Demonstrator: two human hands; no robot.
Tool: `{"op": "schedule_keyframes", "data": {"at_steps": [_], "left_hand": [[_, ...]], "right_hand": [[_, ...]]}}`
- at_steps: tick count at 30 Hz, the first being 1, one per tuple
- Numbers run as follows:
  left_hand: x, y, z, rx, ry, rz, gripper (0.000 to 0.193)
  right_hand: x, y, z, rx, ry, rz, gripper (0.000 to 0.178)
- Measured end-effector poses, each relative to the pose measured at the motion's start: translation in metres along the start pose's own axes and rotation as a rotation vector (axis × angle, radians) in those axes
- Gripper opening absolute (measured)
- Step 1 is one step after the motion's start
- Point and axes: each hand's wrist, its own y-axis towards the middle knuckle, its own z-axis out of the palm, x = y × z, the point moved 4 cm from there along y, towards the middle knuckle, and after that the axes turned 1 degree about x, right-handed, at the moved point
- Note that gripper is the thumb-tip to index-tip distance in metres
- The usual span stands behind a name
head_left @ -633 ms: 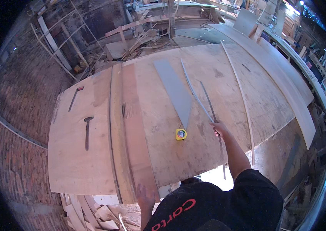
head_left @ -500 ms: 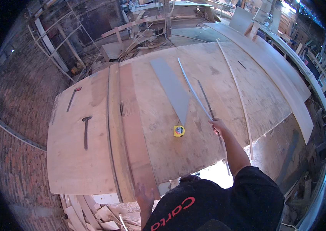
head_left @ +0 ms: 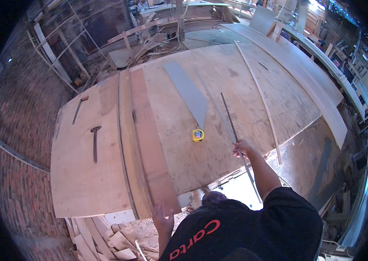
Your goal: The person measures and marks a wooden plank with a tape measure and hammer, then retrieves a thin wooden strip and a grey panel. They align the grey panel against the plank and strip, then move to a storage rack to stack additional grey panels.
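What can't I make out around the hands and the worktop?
All in the head view:
- Right hand: it hides its own grip, and where the dark strip ends.
- Grey strip: its far end is faint and blurred.
- Left hand: overlaps the reddish board; contact can't be told from this angle.
- Yellow tape measure: its fine markings are too small.

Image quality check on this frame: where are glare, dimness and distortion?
All in the head view: glare washes out a patch below the right hand; the brick wall is dim; the plywood work surface curves at its edges, likely fisheye distortion; the narrow grey strip looks faint toward its far end.
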Motion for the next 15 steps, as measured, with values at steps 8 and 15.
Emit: {"op": "schedule_keyframes", "data": {"at_steps": [8,15], "left_hand": [[-0.019,-0.009,0.002,0.021,-0.038,0.052,0.041],[-0.07,0.027,0.023,0.054,-0.11,0.086,0.027]], "right_hand": [[-0.02,-0.034,-0.045,-0.338,-0.224,-0.217,0.022],[-0.009,-0.053,-0.122,-0.602,-0.539,-0.554,0.037]]}}
